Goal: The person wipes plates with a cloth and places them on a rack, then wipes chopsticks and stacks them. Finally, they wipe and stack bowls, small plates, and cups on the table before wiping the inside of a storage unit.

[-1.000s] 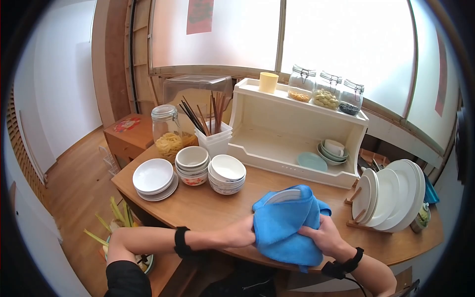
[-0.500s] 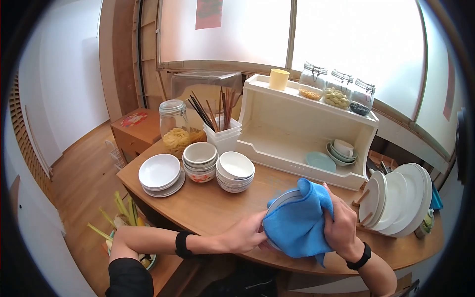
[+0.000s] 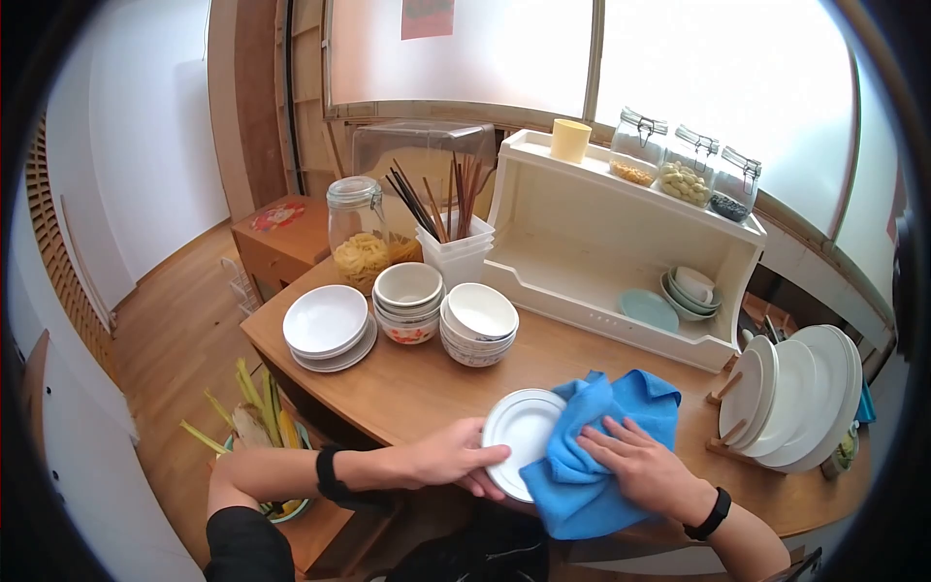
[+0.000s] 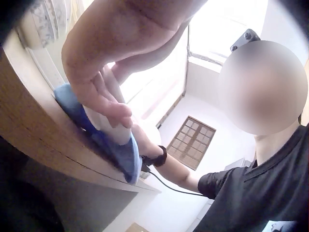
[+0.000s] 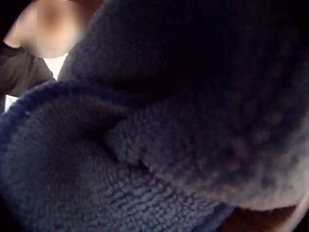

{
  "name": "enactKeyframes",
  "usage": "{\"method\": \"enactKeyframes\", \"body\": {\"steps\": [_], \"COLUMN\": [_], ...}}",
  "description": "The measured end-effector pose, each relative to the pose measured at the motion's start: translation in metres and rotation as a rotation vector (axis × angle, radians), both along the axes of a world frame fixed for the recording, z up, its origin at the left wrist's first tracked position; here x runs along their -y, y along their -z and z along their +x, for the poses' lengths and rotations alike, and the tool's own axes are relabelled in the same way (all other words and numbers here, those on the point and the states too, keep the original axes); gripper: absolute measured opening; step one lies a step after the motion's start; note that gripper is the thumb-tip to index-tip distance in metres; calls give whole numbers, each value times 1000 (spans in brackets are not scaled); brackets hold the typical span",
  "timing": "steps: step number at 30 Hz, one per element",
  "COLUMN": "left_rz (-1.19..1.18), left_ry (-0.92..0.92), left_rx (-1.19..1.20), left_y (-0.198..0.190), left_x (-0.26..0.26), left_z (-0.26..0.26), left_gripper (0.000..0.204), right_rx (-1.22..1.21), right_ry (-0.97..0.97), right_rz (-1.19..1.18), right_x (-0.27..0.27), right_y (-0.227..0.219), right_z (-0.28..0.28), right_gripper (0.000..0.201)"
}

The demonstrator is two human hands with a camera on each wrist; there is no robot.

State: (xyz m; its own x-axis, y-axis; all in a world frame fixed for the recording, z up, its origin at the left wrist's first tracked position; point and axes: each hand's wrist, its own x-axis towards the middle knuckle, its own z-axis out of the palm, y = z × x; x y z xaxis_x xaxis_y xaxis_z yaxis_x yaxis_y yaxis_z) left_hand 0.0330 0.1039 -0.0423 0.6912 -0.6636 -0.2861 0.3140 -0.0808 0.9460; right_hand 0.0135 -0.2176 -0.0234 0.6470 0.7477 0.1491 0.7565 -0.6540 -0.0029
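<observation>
A small white plate [image 3: 516, 434] is tilted above the front of the table, gripped at its left rim by my left hand [image 3: 441, 460]. The thumb lies on the plate's upper face and the other fingers pass beneath it. Over the plate's right side drapes a blue cloth [image 3: 574, 500], crumpled and hanging low. My right hand [image 3: 648, 471] rests palm down on this cloth, fingers extended toward the plate. In the left wrist view, fingers [image 4: 113, 113] hold the plate's edge [image 4: 118, 133] with the cloth [image 4: 126, 164] around it. Dark cloth folds [image 5: 145, 183] fill most of the right wrist view.
White plates [image 3: 326, 320] and two bowl stacks [image 3: 407, 286] [image 3: 480, 325] stand left on the table [image 3: 398, 388]. Behind are a pasta jar [image 3: 359, 247], a chopstick holder [image 3: 454, 254] and a white shelf [image 3: 582, 233]. A plate rack [image 3: 722, 446] stands right.
The cloth was wrapped over most of the plate; now the plate's left part shows uncovered. My right hand has gone from grasping the cloth's side to lying flat on it.
</observation>
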Motion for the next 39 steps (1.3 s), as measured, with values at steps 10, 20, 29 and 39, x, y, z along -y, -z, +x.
{"method": "enactKeyframes", "body": {"steps": [10, 20, 29, 39], "left_rz": [206, 245, 476, 986], "left_ry": [-241, -360, -431, -406], "left_rx": [-69, -33, 39, 393], "left_y": [1, 11, 8, -17], "left_x": [-92, -121, -121, -108], "left_z": [0, 17, 25, 11], "left_gripper": [35, 36, 46, 52], "right_rx": [-192, -174, -316, -378], "right_ry": [301, 263, 178, 517], "right_rz": [-131, -173, -259, -37], "right_x": [38, 41, 53, 57], "right_y": [10, 9, 5, -101], "right_z": [21, 23, 42, 137], "right_gripper": [56, 59, 66, 59]}}
